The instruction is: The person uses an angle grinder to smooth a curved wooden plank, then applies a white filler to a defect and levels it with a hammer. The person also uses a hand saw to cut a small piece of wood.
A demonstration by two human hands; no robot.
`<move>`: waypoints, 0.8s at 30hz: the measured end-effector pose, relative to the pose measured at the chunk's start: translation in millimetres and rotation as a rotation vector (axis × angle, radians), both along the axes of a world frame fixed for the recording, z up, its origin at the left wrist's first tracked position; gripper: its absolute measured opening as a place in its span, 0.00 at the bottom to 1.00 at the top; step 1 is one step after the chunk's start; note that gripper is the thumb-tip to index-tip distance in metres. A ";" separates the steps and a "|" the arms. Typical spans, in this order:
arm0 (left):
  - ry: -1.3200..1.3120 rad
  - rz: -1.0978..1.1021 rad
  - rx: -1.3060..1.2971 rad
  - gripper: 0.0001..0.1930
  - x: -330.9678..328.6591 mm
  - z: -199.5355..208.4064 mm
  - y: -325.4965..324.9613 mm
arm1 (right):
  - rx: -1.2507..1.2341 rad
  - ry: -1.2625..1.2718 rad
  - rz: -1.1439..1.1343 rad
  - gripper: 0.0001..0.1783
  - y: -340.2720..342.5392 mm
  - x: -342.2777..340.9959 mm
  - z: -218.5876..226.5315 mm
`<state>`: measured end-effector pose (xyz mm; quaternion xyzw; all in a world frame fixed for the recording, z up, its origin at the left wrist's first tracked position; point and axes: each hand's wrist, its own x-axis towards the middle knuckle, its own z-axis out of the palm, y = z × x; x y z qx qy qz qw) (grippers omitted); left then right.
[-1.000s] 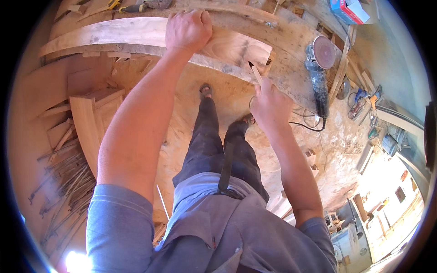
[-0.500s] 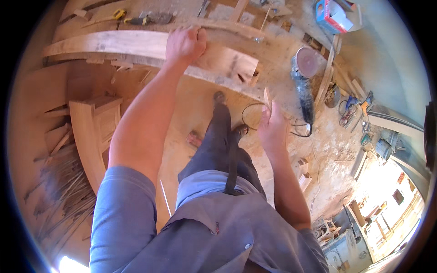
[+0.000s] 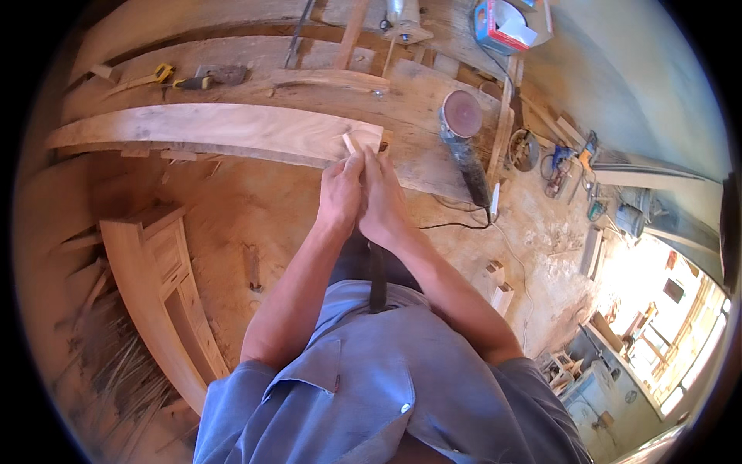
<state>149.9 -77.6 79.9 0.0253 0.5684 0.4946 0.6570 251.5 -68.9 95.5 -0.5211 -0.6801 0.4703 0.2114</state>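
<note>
Left hand (image 3: pixel 338 195) meets right hand (image 3: pixel 382 199) (wooden stick (image 3: pixel 352 144) at fingertips).

On the bench (image 3: pixel 421 104), an angle grinder (image 3: pixel 467 164) with a round disc (image 3: pixel 462 114) facing upward; beyond it, an open blue-and-red box (image 3: pixel 488 32). Left, a panelled wooden cabinet (image 3: pixel 145 282) near thin sticks (image 3: pixel 131 394). Right, corded power tools (image 3: pixel 558 164).

Grinder (image 3: pixel 468 168) on bench (image 3: pixel 421 158), right of board (image 3: pixel 224 124)

Glare: lower-right opening (image 3: pixel 635 269) washed out | left side: dim | edges: fisheye-curved, black rim | sticks (image 3: pixel 127 394): blurred
</note>
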 end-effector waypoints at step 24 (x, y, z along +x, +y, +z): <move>0.645 -0.078 -0.125 0.17 100.1 -27.7 -44.0 | -0.554 0.007 -0.068 0.30 66.2 239.8 -57.0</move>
